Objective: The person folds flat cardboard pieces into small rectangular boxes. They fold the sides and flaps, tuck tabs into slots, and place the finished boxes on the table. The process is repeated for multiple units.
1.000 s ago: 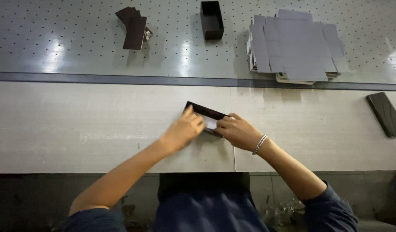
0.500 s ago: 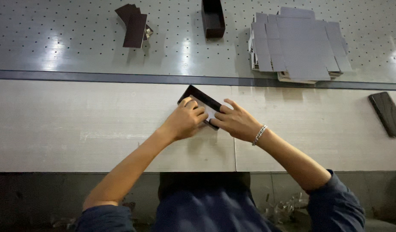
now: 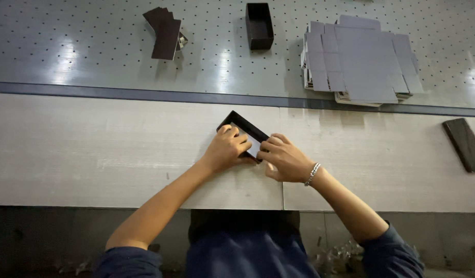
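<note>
A small dark box tray [image 3: 241, 125] with a pale inside lies tilted on the light wooden bench [image 3: 93, 149]. My left hand [image 3: 226, 149] grips its left side, fingers curled over the rim. My right hand [image 3: 285, 158], with a beaded bracelet at the wrist, holds the tray's right end, fingers pressing into its inner wall. The near part of the tray is hidden under both hands.
On the perforated grey table behind stand a stack of flat grey die-cut sheets [image 3: 358, 62], an open dark box [image 3: 259, 24] and a pile of dark flat pieces [image 3: 165, 30]. A dark rectangular lid [image 3: 464, 144] lies on the bench at far right.
The tray has turned and shifted slightly up the bench between my hands; both hands have moved with it and tightened around its sides.
</note>
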